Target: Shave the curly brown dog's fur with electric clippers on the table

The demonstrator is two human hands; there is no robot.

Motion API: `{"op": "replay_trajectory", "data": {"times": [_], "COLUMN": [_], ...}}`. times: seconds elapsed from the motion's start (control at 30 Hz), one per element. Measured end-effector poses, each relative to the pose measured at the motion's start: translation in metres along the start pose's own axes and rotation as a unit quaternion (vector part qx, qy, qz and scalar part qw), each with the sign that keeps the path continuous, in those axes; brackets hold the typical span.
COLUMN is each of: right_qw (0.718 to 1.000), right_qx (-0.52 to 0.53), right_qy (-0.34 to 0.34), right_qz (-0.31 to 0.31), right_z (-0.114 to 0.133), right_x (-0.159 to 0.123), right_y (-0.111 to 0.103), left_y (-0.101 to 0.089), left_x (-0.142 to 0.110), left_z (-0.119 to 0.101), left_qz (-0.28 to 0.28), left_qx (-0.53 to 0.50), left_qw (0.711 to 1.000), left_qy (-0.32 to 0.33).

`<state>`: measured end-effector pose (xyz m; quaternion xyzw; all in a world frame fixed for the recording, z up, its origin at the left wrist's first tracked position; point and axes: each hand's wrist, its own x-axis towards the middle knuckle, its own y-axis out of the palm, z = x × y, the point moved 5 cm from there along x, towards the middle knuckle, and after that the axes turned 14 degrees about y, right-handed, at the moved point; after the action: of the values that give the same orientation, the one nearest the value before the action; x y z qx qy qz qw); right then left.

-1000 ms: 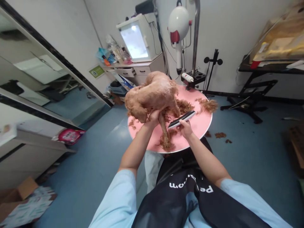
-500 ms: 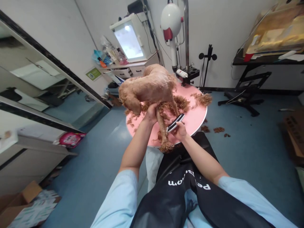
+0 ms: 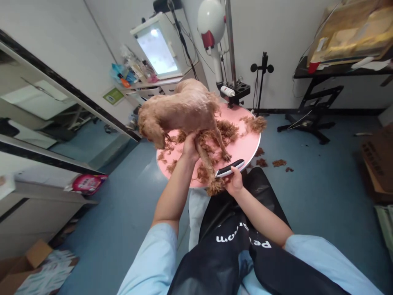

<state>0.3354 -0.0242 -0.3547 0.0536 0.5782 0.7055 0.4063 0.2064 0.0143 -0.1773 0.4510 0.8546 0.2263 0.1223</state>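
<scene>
A brown dog (image 3: 184,108) with a closely clipped body stands on a round pink table (image 3: 245,141). My left hand (image 3: 191,146) is closed around the upper part of its front leg (image 3: 205,159), which stretches toward me. Long fur remains around that paw (image 3: 215,186), at the table's near edge. In my right hand (image 3: 235,181) is a black and white hair clipper (image 3: 230,168), its head against the lower leg just above the furry paw. Tufts of cut fur (image 3: 229,130) lie around the dog's feet.
A white dryer (image 3: 211,22) on a stand and a black holder (image 3: 241,89) with a white bottle are at the table's far side. More clippings (image 3: 278,162) lie on the blue floor. A mirrored door (image 3: 61,98) stands at left.
The clipper has turned flatter and moved slightly down, toward the paw. The dog's head has shifted left and down, partly with the camera's movement. My left hand keeps hold of the leg.
</scene>
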Motion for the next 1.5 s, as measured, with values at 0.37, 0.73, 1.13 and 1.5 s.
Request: {"op": "replay_trajectory", "data": {"times": [0.37,0.73,1.13,1.5], "right_qw": [0.993,0.849,0.707,0.758], "right_qx": [-0.089,-0.453,-0.6,-0.491], "right_qy": [0.011,-0.267,-0.359,-0.425], "right_qz": [0.073,-0.041,-0.113,-0.055], "right_z": [0.019,0.082,0.07,0.099], "right_x": [-0.013,-0.068,-0.101,-0.098], "right_y": [0.015,0.077,0.079,0.111], "left_y": [0.014,0.019,0.011,0.004], "left_x": [-0.012,-0.025,-0.021,-0.046], "left_z": [0.001,0.02,0.016,0.027], "left_qz": [0.033,0.1,0.043,0.046], "left_qx": [-0.038,-0.05,-0.029,-0.18], "left_qw": [0.998,0.992,0.998,0.971], "left_qy": [-0.038,-0.063,-0.029,-0.148]}}
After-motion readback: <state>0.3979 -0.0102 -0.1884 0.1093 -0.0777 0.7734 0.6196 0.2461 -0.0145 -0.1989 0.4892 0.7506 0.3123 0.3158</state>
